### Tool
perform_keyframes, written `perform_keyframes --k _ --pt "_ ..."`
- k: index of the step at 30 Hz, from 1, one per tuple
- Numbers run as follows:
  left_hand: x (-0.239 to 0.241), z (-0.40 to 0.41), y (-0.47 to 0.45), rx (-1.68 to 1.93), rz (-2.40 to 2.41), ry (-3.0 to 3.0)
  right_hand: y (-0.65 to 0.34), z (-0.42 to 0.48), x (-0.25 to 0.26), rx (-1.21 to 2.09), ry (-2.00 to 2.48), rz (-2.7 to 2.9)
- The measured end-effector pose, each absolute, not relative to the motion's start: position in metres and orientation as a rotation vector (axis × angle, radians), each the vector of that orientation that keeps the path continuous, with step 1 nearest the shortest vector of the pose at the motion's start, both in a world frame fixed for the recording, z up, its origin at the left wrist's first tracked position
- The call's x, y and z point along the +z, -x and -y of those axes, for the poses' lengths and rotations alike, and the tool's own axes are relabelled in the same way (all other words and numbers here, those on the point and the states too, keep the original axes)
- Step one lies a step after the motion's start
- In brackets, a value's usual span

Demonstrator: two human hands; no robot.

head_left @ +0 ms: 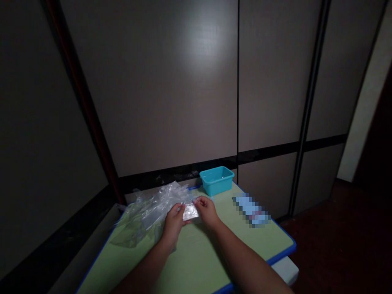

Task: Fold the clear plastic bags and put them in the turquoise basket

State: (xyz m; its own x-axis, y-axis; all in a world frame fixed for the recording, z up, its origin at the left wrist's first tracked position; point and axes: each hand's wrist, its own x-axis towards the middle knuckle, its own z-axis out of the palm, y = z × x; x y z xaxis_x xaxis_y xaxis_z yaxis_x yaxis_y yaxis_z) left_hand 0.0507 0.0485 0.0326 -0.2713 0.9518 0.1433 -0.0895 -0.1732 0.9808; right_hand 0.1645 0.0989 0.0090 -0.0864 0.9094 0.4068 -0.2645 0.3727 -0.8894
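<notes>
Between my two hands is a small, shiny clear plastic packet, held above the table. My left hand pinches its left edge, thumb on top. At the upper right corner my right hand grips it with thumb and fingers closed. What the packet contains, if anything, I cannot make out. A heap of crumpled clear plastic bags lies just left of and behind my left hand. Beyond my right hand stands a turquoise plastic basket, with something small and indistinct inside.
The light green table has a blue rim. A blurred-out, pale blue flat object lies on its right side. Large cabinet panels rise directly behind the table. Something white juts out below the right edge.
</notes>
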Motion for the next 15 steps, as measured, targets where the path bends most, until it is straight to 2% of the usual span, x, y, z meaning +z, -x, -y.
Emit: perform_keyframes --k 8,15 --pt "0.051 -0.069 -0.075 1.599 -1.312 -1.23 -0.186 -0.101 0.02 0.73 0.861 1.302" --pt "0.06 -0.078 -0.094 1.585 -1.374 -1.242 -0.193 -0.097 0.025 0.614 0.944 1.307"
